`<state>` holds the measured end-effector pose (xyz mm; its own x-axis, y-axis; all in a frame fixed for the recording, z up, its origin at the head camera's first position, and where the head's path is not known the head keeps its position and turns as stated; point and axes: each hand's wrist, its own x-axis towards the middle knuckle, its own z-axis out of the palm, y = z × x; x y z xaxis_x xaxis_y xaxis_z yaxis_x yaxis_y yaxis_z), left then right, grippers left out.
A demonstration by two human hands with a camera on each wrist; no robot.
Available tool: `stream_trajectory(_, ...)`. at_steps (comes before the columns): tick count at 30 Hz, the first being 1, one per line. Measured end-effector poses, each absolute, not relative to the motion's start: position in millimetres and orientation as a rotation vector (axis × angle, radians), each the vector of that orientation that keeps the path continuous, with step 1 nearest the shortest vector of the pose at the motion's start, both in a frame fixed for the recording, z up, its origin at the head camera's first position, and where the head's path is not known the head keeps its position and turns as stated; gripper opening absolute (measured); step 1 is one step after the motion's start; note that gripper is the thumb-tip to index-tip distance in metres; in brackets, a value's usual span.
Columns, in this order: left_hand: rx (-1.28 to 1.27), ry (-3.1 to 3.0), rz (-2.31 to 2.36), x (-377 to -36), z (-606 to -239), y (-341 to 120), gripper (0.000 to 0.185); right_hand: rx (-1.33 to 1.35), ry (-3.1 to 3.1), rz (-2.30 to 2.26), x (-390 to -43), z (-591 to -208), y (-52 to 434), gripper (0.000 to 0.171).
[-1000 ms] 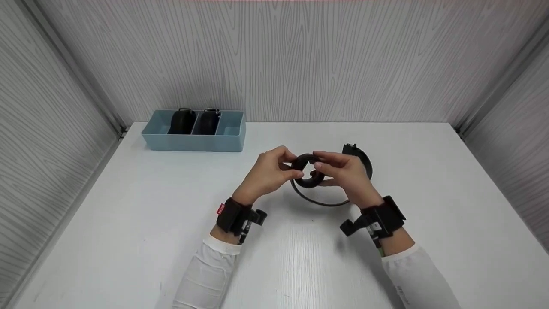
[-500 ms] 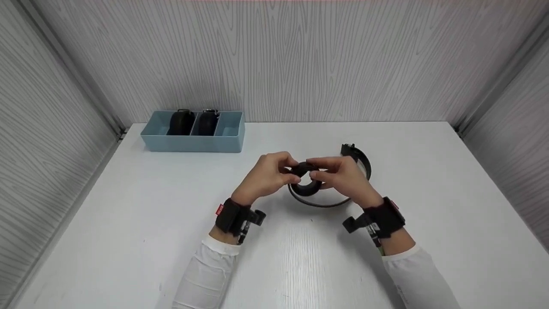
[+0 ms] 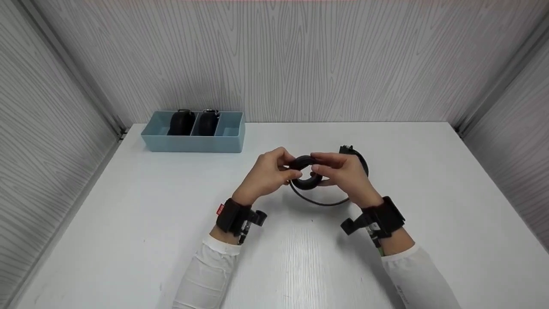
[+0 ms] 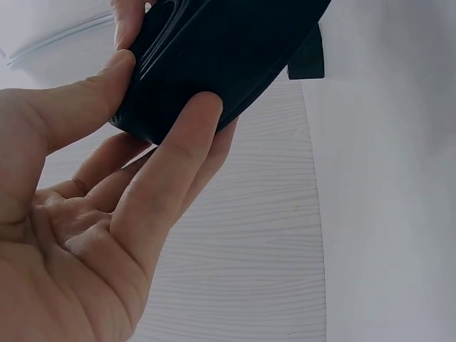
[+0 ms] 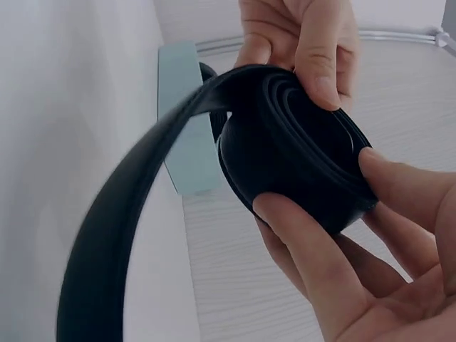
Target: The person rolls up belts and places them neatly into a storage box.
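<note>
A black belt point(image 3: 305, 172) is partly rolled into a tight coil held above the white table point(image 3: 128, 223). My left hand point(image 3: 270, 174) pinches the coil's left side, thumb and fingers curled round it point(image 4: 206, 64). My right hand point(image 3: 341, 171) grips the right side of the coil point(image 5: 299, 160). The loose tail of the belt loops behind my right hand, and its buckle end point(image 3: 348, 149) rests on the table. The same tail sweeps toward the camera point(image 5: 128, 235) in the right wrist view.
A light blue tray point(image 3: 195, 143) stands at the back left of the table, with two rolled dark belts point(image 3: 182, 121) in its compartments. Grey wood-grain walls point(image 3: 279, 60) close in the back and both sides.
The coil has been turned between both hands and the loose loop has drawn in slightly. The buckle end shifted a little. The hands stay at the same spot.
</note>
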<state>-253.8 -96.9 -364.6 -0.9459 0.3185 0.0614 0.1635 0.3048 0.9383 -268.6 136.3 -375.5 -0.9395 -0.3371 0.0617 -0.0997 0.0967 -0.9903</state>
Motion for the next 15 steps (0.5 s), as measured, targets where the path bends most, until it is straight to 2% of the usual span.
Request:
stream_trajectory(8, 0.553, 2.485, 1.499, -254.1, -366.6, -99.1, 0.018, -0.59, 2.301, -1.646, -267.7, -373.7, 138.6, 0.038)
stream_trajectory(15, 0.463, 2.477, 1.578, -254.7, -366.8, -97.5, 0.024, -0.492, 2.24, -1.796, -268.6, -376.7, 137.0, 0.04)
